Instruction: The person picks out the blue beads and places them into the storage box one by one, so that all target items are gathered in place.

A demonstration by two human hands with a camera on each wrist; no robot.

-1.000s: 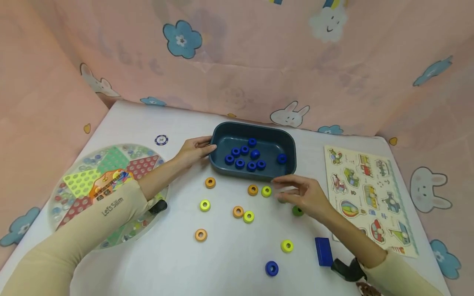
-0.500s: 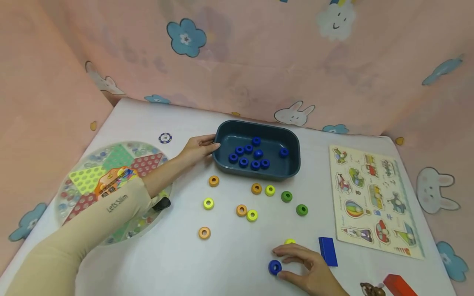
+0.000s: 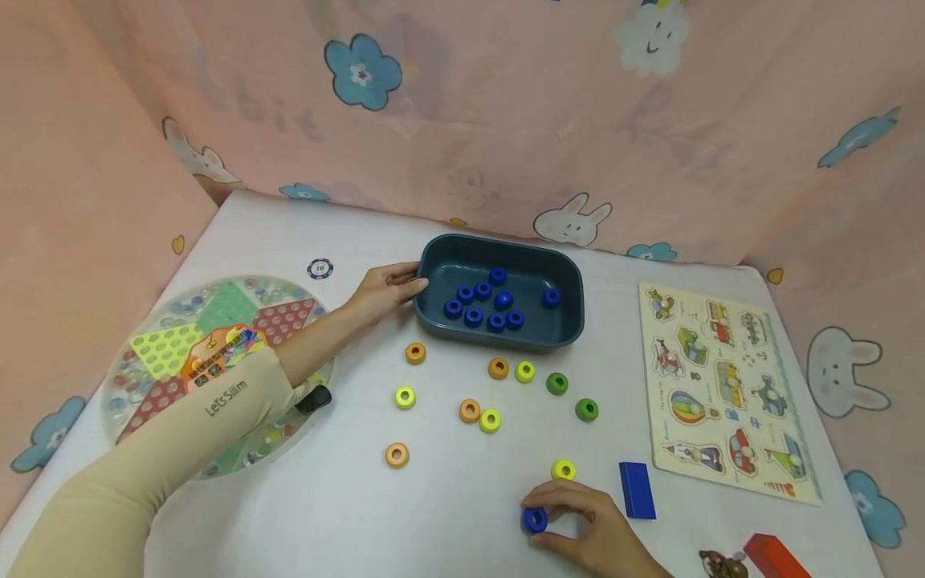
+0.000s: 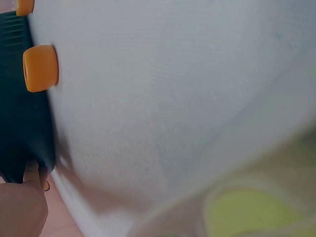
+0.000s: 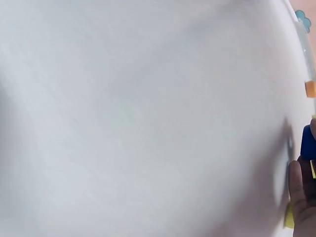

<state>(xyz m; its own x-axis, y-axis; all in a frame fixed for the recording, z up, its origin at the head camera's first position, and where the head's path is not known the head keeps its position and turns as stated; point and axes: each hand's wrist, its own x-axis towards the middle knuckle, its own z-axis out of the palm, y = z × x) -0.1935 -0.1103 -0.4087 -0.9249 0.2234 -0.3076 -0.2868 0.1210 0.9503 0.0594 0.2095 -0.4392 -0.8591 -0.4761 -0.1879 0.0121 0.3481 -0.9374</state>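
My left hand (image 3: 383,291) grips the left end of a dark teal tray (image 3: 491,335), thumb at the rim. In the left wrist view the fingertips press against the tray wall (image 4: 24,123). Several blue rings (image 3: 473,323) lie inside the tray. Close to the front of the table, my right hand (image 3: 596,531) pinches another blue ring (image 3: 533,528) between thumb and fingers. The right wrist view catches only part of that blue ring (image 5: 308,144) at its right edge. Just beyond the right hand's fingers sits a yellow ring (image 3: 563,464).
Orange rings (image 3: 397,463), yellow rings and two green rings (image 3: 587,416) are scattered in front of the tray. A blue block (image 3: 637,491) and red block (image 3: 775,555) lie at right, near a picture puzzle board (image 3: 723,433). A round game board (image 3: 162,351) lies under the left forearm.
My right hand has come from beside the tray's front right corner toward the table's front and closed its fingers on the blue ring. The left hand stays on the tray.
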